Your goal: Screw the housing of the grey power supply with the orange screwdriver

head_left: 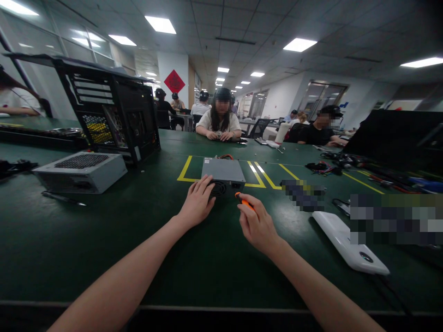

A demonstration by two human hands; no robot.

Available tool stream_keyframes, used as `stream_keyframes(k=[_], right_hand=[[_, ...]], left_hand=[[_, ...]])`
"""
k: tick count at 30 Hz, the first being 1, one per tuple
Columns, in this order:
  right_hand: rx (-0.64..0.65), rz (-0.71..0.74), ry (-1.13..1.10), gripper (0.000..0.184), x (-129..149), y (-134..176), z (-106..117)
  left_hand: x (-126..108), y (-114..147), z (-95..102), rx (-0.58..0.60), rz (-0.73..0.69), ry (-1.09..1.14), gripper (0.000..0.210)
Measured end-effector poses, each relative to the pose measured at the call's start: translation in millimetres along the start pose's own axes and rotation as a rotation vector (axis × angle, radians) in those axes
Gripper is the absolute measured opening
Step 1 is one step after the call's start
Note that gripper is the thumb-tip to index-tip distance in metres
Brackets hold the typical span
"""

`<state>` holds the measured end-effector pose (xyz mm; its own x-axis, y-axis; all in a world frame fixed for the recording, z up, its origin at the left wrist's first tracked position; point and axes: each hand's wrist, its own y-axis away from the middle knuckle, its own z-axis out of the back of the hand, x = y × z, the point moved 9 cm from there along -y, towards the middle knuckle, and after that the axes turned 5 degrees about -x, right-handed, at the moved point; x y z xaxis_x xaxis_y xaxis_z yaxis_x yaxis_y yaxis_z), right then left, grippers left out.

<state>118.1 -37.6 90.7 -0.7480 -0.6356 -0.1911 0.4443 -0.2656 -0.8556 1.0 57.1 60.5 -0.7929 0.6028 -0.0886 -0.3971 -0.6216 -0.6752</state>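
Note:
A grey computer power supply unit (224, 169) lies on the green table straight ahead, its fan grille and power socket facing me. My left hand (198, 200) grips its near left corner, with the fingers over the top edge and the thumb by the grille. Just in front of the socket, my right hand (256, 224) is closed around an orange-and-black screwdriver (246, 203). Its front end points at the unit's near face; whether it touches cannot be made out. Most of the screwdriver's handle is hidden in the fingers.
At left stand a black computer case (114, 110) and a second power supply (83, 170), with a pen (64, 198) before it. A white oblong device (350, 242) and cables (323, 168) lie at right. Yellow tape (187, 173) marks the table. A person (219, 120) sits opposite.

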Motion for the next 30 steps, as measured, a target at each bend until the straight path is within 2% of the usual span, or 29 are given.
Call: stream_keyframes(k=[4, 8, 14, 19, 24, 30], right_hand=[[-0.004, 0.011, 0.038, 0.025, -0.2, 1.2, -0.8], [0.002, 0.025, -0.008, 0.033, 1.8, 1.7, -2.6], [-0.029, -0.001, 0.033, 0.026, -2.8, 2.6, 0.1], [-0.044, -0.043, 0.03, 0.036, -7.2, 4.2, 1.6], [-0.056, -0.037, 0.059, 0.026, -7.9, 1.0, 4.3], [-0.044, -0.066, 0.018, 0.034, -11.6, 3.5, 2.0]], left_hand=[[0.3, 0.1, -0.7, 0.004, 0.0, -0.008, 0.038], [0.0, 0.3, -0.8, 0.003, -0.008, -0.009, 0.039], [0.8, 0.3, -0.9, 0.005, 0.002, 0.005, 0.038], [0.0, 0.4, 0.1, 0.007, -0.001, 0.014, 0.039], [0.6, 0.3, -0.2, 0.011, 0.002, 0.011, 0.039], [0.1, 0.5, -0.5, 0.004, 0.0, 0.017, 0.038]])
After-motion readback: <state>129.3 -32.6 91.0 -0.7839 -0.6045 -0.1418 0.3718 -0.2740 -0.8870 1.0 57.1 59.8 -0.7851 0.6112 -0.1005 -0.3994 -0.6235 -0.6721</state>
